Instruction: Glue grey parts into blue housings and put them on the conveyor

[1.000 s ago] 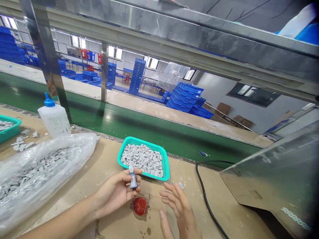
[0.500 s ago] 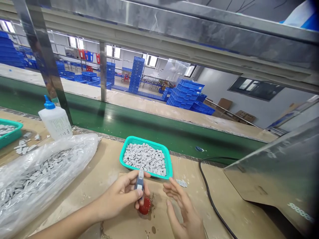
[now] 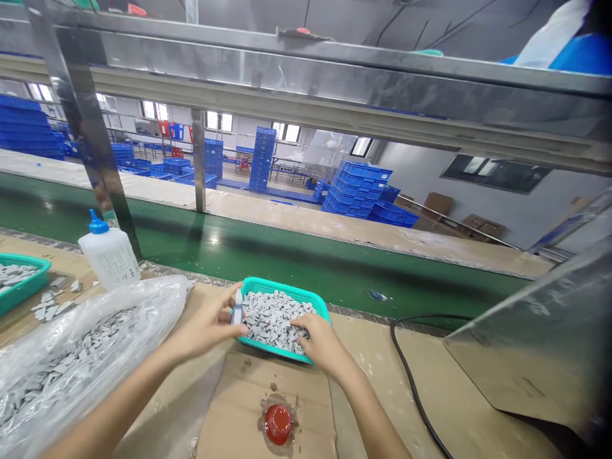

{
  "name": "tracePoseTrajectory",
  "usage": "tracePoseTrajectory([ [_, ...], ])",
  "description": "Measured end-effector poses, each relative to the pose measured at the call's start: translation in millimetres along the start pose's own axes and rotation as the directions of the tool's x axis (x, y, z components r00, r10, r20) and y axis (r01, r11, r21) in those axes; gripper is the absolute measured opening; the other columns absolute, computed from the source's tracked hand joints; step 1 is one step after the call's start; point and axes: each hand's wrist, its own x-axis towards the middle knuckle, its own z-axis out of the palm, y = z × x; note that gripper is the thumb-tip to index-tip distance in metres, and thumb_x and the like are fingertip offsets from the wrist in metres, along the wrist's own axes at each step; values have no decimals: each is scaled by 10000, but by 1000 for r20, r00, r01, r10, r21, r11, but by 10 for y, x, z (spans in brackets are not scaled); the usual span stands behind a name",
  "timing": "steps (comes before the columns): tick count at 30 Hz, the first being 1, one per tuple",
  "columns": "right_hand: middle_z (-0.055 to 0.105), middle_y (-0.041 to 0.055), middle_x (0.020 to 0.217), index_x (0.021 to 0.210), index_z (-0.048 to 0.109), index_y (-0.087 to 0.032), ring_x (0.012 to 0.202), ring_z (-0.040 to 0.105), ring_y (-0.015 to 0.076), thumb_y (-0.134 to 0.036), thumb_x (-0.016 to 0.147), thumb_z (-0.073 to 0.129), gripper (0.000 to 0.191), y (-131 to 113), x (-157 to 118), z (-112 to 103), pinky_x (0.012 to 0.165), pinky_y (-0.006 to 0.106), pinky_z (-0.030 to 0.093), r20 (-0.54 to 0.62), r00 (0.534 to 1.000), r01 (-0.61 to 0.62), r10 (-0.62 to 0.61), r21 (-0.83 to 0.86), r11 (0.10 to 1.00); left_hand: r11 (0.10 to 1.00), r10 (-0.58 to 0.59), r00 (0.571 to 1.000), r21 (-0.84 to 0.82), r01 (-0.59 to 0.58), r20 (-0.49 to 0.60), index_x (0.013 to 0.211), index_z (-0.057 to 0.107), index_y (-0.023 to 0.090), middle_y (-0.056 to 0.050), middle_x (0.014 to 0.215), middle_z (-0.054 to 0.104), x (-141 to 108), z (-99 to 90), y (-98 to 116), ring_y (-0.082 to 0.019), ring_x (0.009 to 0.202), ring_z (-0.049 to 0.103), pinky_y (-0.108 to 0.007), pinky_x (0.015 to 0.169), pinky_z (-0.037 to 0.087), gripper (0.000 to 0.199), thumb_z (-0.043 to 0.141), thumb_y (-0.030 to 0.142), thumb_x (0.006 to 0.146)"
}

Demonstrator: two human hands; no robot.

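Note:
My left hand (image 3: pixel 208 326) is at the left rim of a teal plastic tray (image 3: pixel 287 287) and is shut on a small blue-and-white plastic part (image 3: pixel 237 308), held upright between the fingers. My right hand (image 3: pixel 320 338) rests in the tray, its fingers curled down on the heap of small grey pieces (image 3: pixel 272 322). Whether those fingers pinch a piece is hidden. A red round cap (image 3: pixel 278 424) sits on the cardboard sheet (image 3: pixel 239 408), nearer to me and apart from both hands.
To the left lie a clear plastic bag of grey pieces (image 3: pixel 71 360), a white glue bottle with a blue nozzle (image 3: pixel 109 258), and a second teal tray (image 3: pixel 19 284). A black cable (image 3: pixel 411 376) runs along the right. A green conveyor belt (image 3: pixel 287 255) lies beyond the bench.
Both hands have moved forward from above the cardboard to the tray. My right hand has gone from held apart in the air down onto the grey pieces. The red cap now shows uncovered.

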Motion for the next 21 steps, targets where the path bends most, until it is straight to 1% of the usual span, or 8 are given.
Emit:
tracePoseTrajectory([
  [2,644,108,844,877,670,-124,830,576,252,-8,621,534,312,-1,-33,14,776,375,445,-35,999,-6,7,28,1000,979,19,991,203,9,-134,1272,236,205,-57,993,490,308,-200,-47,-138,759,546,-262,666,456,673,568,285,692],
  [5,650,99,828,866,669,-130,819,577,241,-14,644,524,289,13,-88,61,767,366,444,-113,993,-19,29,86,996,938,2,969,336,84,-246,1236,306,169,-57,936,529,771,-439,-165,-136,671,542,-284,655,449,642,594,289,675],
  [7,655,87,828,842,670,-143,823,576,232,-10,649,512,283,26,-121,95,774,363,441,-172,984,-27,50,130,991,906,-29,951,393,155,-309,1208,348,153,-74,964,536,1006,-531,-258,-149,704,548,-315,696,447,608,609,275,673],
  [9,659,74,825,817,671,-160,824,577,227,-10,645,510,278,38,-150,120,775,366,441,-232,970,-32,74,179,983,880,-64,931,419,222,-359,1192,363,154,-90,1031,521,1158,-571,-352,-165,790,548,-343,736,448,542,585,261,709],
  [11,660,71,829,821,668,-169,821,582,225,-22,655,504,276,47,-175,135,771,373,445,-287,952,-32,103,243,969,867,-99,916,418,270,-388,1186,364,162,-96,1088,495,1238,-574,-438,-169,848,540,-350,735,461,474,539,258,757],
  [15,658,77,848,810,664,-168,830,592,220,-101,713,496,204,59,-205,134,782,378,454,-366,915,8,167,432,902,861,-136,901,401,313,-411,1202,344,174,-105,1134,465,1278,-543,-517,-158,824,549,-324,675,492,444,490,272,794],
  [17,649,81,855,797,654,-158,823,599,206,-166,746,492,170,66,-221,109,759,349,480,-386,898,42,211,552,833,860,-110,898,412,300,-426,1226,313,180,-114,1165,443,1280,-526,-477,-165,844,546,-327,679,493,471,485,268,796],
  [21,618,89,869,815,639,-131,627,615,162,-247,730,536,177,108,-338,-33,638,320,527,-369,876,79,312,747,660,860,-2,914,466,209,-406,1275,223,173,-134,1190,436,1338,-417,-253,-165,826,562,-330,704,480,574,501,243,778],
])
